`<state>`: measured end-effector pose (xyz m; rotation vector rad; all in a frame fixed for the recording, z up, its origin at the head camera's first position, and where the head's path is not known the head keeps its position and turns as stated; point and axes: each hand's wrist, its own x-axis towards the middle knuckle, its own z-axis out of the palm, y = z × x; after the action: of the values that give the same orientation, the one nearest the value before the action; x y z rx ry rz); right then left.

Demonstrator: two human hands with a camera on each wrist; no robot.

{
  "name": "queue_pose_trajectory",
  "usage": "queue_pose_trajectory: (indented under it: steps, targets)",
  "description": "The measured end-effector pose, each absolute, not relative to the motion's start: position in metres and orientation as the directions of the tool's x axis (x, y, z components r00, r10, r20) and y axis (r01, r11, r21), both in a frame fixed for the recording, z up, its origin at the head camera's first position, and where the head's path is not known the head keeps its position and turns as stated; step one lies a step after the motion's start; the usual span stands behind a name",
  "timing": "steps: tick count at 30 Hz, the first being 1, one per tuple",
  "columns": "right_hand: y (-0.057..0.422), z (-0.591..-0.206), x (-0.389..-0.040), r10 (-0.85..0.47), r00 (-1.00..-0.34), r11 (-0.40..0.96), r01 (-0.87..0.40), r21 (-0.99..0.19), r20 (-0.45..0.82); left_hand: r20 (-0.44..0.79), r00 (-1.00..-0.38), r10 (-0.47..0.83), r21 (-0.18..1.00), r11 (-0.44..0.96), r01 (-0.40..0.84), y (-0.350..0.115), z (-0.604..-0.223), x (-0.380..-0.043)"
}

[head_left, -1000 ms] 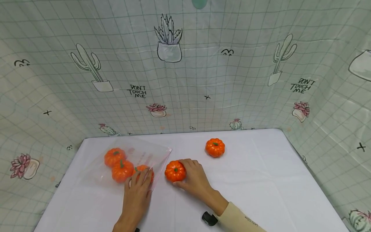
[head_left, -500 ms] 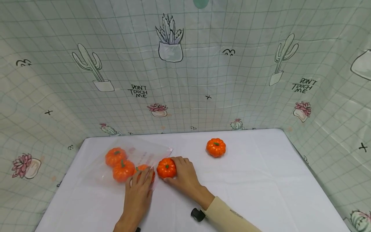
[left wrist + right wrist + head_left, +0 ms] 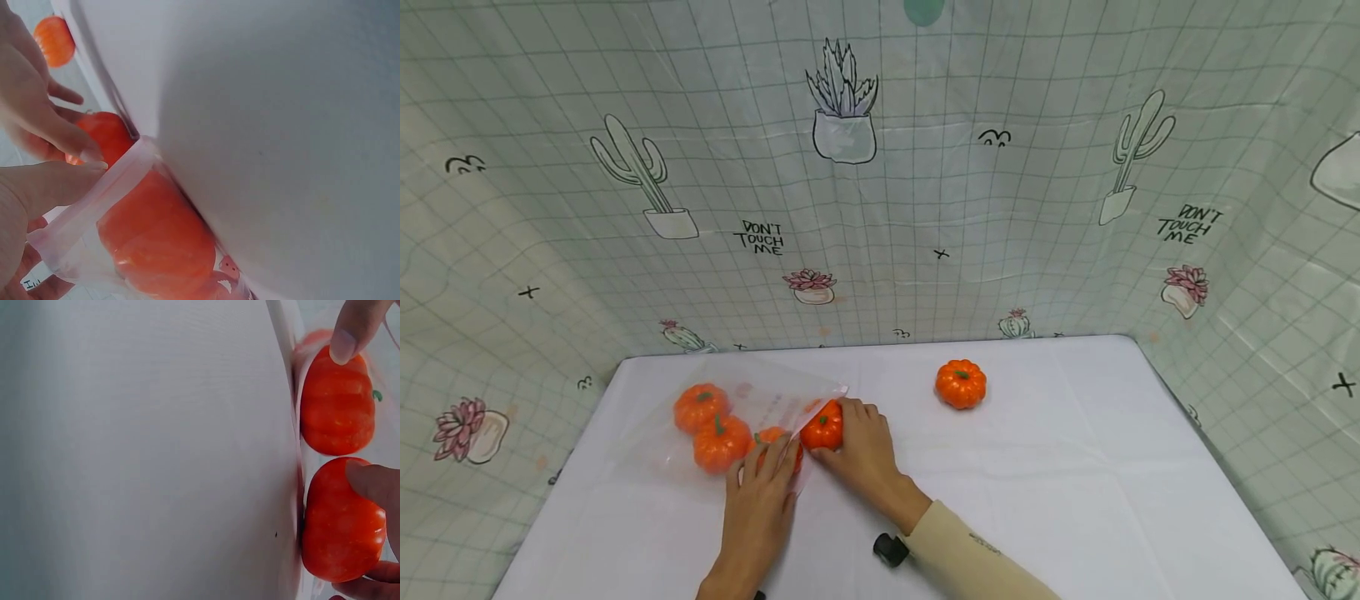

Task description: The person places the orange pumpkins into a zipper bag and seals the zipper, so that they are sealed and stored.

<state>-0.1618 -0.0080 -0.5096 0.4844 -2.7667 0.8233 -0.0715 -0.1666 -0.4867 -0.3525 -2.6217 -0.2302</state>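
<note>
An orange toy pumpkin [image 3: 822, 427] is gripped by my right hand [image 3: 865, 454] at the mouth of a clear plastic bag [image 3: 775, 385]. Part of that pumpkin shows through the bag's edge. My left hand [image 3: 756, 508] holds the bag near its opening, fingers over a pumpkin inside [image 3: 769, 434]. In the left wrist view, the left thumb and fingers lie about the bag's pinkish rim [image 3: 119, 184]. Two more pumpkins, one farther back [image 3: 701, 408] and one nearer [image 3: 722, 444], lie deeper in the bag. The right wrist view shows the held pumpkin [image 3: 344, 525] close to the bagged one [image 3: 337, 406].
Another pumpkin [image 3: 960, 384] lies alone toward the back of the white table [image 3: 1037, 492]. A black device [image 3: 891, 550] sits at the right wrist. Behind and beside the table hangs a checked curtain [image 3: 880, 208] with plant drawings.
My right hand has moved left and slightly away from me with its pumpkin, bringing it to the bag's mouth and partly under its edge. The left hand keeps its place on the bag.
</note>
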Motion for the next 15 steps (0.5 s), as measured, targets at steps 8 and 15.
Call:
queue_pose_trajectory:
  steps: [8,15]
  targets:
    - [-0.006,-0.506,-0.158,-0.270,-0.912,0.796,-0.391,-0.461,0.308,0.500,-0.842,0.203,0.110,0.949,0.295,-0.166,-0.488,-0.071]
    - [0.002,-0.508,-0.156,-0.247,-0.923,0.790,-0.368,-0.491,0.295,0.506,-0.839,0.202,0.114,0.948,0.297,-0.166,-0.489,-0.072]
